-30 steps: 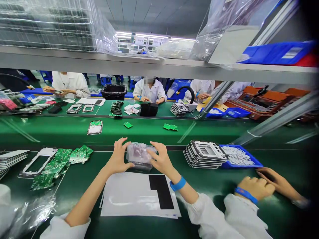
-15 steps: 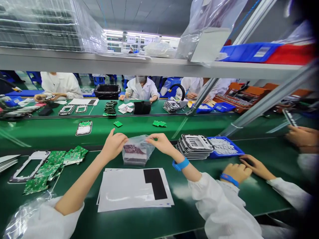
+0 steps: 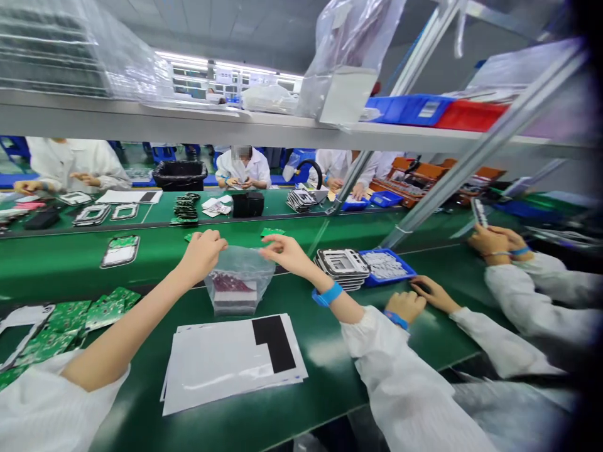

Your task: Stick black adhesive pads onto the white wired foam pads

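A clear plastic bag (image 3: 241,257) stands upright on the green bench, its top edge stretched between my hands. Inside it sits a block-like stack, pale at the bottom and dark reddish above; what it is made of I cannot make out. My left hand (image 3: 202,255) is closed in a pinch at the bag's upper left corner. At the upper right corner, thumb and forefinger of my right hand (image 3: 288,256) pinch the bag, with a blue band on that wrist. In front of the bag lie white sheets (image 3: 211,361), the top one bearing a black L-shaped patch (image 3: 277,345).
Green circuit boards (image 3: 66,317) and a frame lie to the left. Stacked frames (image 3: 342,267) and a blue tray (image 3: 409,274) of white parts stand to the right, near a co-worker's hands (image 3: 407,307). A metal shelf (image 3: 198,125) crosses overhead; a slanted post (image 3: 396,235) rises at right.
My view has turned to the right, so the bench items appear further left. Both hands still hold the bag's top corners, and the bag looks spread a little wider.
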The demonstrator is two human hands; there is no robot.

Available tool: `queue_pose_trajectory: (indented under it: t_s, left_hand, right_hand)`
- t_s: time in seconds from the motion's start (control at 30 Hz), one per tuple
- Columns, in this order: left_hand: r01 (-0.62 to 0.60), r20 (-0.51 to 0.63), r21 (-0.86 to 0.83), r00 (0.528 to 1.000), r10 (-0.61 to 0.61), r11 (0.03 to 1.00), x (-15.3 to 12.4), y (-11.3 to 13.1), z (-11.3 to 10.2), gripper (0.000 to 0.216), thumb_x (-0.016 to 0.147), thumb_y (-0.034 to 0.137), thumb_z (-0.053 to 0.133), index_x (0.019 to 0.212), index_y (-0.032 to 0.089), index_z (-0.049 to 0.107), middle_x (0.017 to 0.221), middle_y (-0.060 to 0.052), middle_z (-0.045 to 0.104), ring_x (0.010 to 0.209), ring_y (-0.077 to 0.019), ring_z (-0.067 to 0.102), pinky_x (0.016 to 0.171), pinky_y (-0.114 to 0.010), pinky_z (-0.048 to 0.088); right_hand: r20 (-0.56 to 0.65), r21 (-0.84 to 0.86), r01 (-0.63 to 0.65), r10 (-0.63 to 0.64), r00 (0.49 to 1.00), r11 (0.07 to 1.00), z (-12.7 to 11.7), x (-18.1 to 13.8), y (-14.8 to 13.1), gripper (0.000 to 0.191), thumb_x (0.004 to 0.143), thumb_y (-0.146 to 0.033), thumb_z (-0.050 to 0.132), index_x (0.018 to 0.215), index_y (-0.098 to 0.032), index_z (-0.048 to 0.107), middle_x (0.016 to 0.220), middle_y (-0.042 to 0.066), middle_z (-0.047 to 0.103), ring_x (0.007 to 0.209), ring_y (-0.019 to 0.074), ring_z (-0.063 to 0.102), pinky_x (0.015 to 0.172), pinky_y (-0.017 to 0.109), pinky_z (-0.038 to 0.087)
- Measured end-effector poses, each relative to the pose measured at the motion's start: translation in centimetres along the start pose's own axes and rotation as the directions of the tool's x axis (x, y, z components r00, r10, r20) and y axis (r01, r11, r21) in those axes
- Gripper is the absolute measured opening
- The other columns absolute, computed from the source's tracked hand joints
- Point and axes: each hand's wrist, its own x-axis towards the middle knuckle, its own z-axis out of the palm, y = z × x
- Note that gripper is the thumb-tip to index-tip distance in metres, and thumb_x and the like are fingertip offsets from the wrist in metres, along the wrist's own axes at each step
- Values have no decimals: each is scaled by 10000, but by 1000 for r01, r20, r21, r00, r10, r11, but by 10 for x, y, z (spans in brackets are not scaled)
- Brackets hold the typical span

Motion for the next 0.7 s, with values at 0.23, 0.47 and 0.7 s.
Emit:
queue_pose_trajectory:
  t_s: [0.23,0.47,0.7]
  left_hand:
    - [-80,-152,218,982,115,973,-12,12,5,345,864,9,352,836,169,656,737,-73,615,721,-229,554,866,-481,378]
    - [-162,-265,284,934,240,945,-27,12,3,258,850,53,449,895,198,657,811,-64,693,760,-232,610,906,-507,386]
    - [-263,-394,266,848,353,928,-23,24,12,124,836,205,566,918,239,652,857,-34,710,804,-266,638,886,-541,448]
  right_hand:
    - [502,-80,34,11,865,996,5,52,-33,481,795,-522,657,522,-140,550,496,-20,542,478,89,452,496,232,357]
    - [715,-53,22,23,699,998,-5,66,-31,348,845,-394,621,655,-106,662,589,-2,605,577,91,523,572,206,420]
    - [643,-157,136,-3,765,978,4,58,-37,323,856,-160,537,536,-123,572,509,-54,496,524,63,416,538,169,360]
